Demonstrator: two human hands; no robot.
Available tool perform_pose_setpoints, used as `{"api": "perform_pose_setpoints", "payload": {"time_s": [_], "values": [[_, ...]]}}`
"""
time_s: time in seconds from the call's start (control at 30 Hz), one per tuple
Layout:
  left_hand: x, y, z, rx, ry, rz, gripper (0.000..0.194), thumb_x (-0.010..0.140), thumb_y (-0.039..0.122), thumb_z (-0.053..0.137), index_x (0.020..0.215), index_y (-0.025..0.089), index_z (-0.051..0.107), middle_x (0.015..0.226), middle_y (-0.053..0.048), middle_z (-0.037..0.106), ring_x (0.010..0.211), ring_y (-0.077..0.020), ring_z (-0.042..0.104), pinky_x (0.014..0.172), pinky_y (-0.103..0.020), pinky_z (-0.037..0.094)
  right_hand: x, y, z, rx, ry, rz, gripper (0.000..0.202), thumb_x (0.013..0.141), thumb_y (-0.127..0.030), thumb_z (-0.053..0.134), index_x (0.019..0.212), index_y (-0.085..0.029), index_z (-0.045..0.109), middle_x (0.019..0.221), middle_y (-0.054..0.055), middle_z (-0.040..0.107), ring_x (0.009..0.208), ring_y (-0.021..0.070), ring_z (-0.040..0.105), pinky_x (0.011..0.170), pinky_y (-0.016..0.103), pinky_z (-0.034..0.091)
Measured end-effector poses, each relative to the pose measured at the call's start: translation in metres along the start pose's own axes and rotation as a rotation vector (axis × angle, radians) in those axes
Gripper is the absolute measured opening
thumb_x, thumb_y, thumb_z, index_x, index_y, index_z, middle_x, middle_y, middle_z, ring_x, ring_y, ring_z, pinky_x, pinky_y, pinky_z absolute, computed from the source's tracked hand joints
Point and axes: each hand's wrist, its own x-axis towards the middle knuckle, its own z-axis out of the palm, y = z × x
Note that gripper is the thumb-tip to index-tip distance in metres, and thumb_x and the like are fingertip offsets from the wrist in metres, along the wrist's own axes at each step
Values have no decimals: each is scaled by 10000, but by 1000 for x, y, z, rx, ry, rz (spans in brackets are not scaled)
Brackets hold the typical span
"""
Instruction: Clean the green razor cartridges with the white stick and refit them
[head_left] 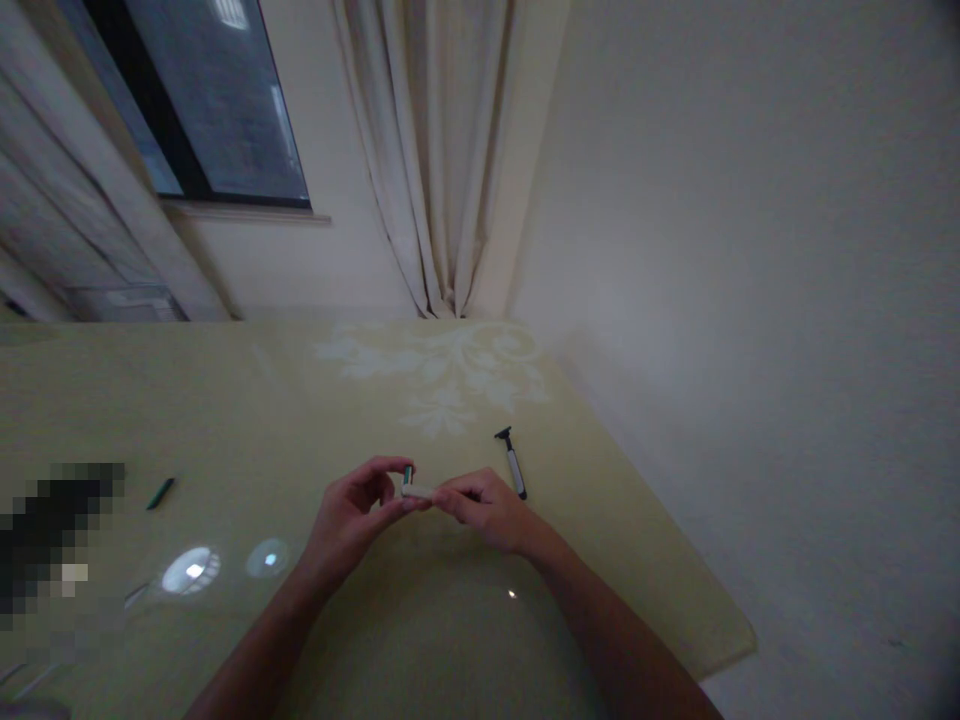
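My left hand (360, 502) is closed, with thumb and forefinger pinching a small dark piece with a green strip (408, 476) that looks like a razor head. A short pale piece (418, 491) stretches from it to my right hand (484, 508); its kind is not clear. The right fingertips are pinched on the pale piece's near end. Both hands meet just above the table. Beyond my right hand lies a razor (513, 462) with a black head and a grey and black handle. Far to the left rests a small green and black strip (160, 493).
The glossy yellow-green table (637, 560) has a pale floral pattern, and its right edge runs along a bare wall (750, 300). Behind it hang curtains (442, 150) beside a window (217, 100). A blurred dark patch (52, 530) covers something at the left.
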Motion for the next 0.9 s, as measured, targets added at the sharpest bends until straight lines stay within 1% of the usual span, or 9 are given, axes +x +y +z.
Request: {"api": "perform_pose_setpoints", "payload": {"time_s": [0.1,0.2,0.27,0.4,0.53,0.6,0.67,0.77,0.9], "values": [[-1,1,1,-16,-37,4,389,736,328,923,1089,200,819,666,38,598,644,-144,570,624,-239,445,1,4,-4,69,-67,19,644,1006,-725,567,1018,-154,865,608,-52,394,565,107,341,546,251,247],[-2,4,3,-36,-84,13,378,732,315,929,1077,202,825,680,28,618,651,-149,581,635,-247,472,1,7,-7,77,-81,20,641,1012,-712,571,1019,-143,865,606,-53,400,561,106,348,547,251,253],[-3,6,5,-47,-97,31,378,718,310,940,1064,204,832,714,12,649,659,-152,588,639,-255,486,1,7,-9,52,-49,23,659,1014,-722,556,1004,-140,863,615,-48,410,572,111,367,556,251,268],[-4,8,7,-104,-77,48,385,685,303,958,1037,206,835,751,-4,678,675,-158,600,640,-260,493,1,6,-8,-13,76,4,687,1019,-744,518,965,-148,853,630,-40,433,598,122,402,581,250,298],[-3,7,7,-75,-48,35,384,697,309,948,1045,204,824,676,26,614,643,-151,571,614,-250,460,1,6,-2,-174,153,-42,587,1074,-639,509,982,-164,843,633,-34,505,591,122,432,599,260,292],[-3,4,7,-23,-23,32,379,718,328,933,1058,206,820,669,33,594,638,-150,560,607,-246,444,1,7,1,-271,173,-52,538,1094,-580,503,972,-171,831,641,-25,553,593,126,471,610,265,295],[-2,1,6,24,-9,24,376,742,348,914,1077,209,817,662,39,582,630,-147,552,603,-243,431,1,8,4,-321,177,-54,488,1101,-526,512,951,-176,818,657,-16,593,609,130,502,623,266,305],[-2,-4,6,49,-3,9,381,761,368,894,1098,211,810,653,44,577,624,-149,555,606,-244,433,1,7,7,-318,161,-35,430,1099,-462,535,921,-182,808,652,-18,597,612,128,497,624,261,306],[0,-7,3,54,0,-17,380,765,368,889,1103,213,808,651,45,574,619,-150,557,596,-242,428,-1,4,7,-273,99,13,406,1086,-445,571,896,-178,811,629,-32,557,603,122,485,608,258,294]]}}
